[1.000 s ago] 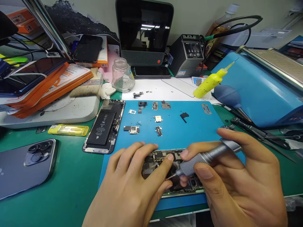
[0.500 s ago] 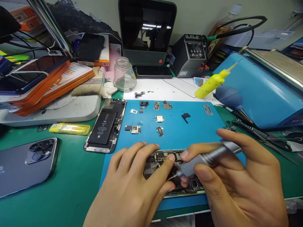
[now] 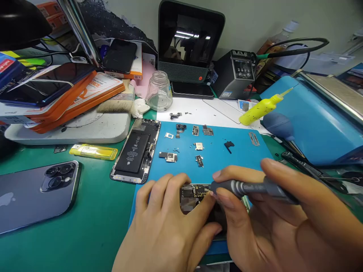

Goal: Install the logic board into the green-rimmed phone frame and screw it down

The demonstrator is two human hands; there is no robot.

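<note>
Blue work mat (image 3: 235,162) carries the opened black phone chassis (image 3: 193,194); left hand (image 3: 167,230) rests on it, fingers spread. Grey knurled metal screwdriver (image 3: 249,187) lies near-horizontal, tip pointing left at the chassis, handle lettering illegible, clamped by right hand (image 3: 289,230) fingers.

My screwdriver (image 3: 252,187) is matt grey metal (knurled at the grip). The blue mat (image 3: 241,160) looks smooth, the jar (image 3: 159,92) clear glass.

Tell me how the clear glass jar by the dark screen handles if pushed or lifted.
The glass jar looks empty, so probably light. Its wide base and squat body suggest it slides rather than tips. Smooth glass: likely slippery, and breakable if dropped.
</note>
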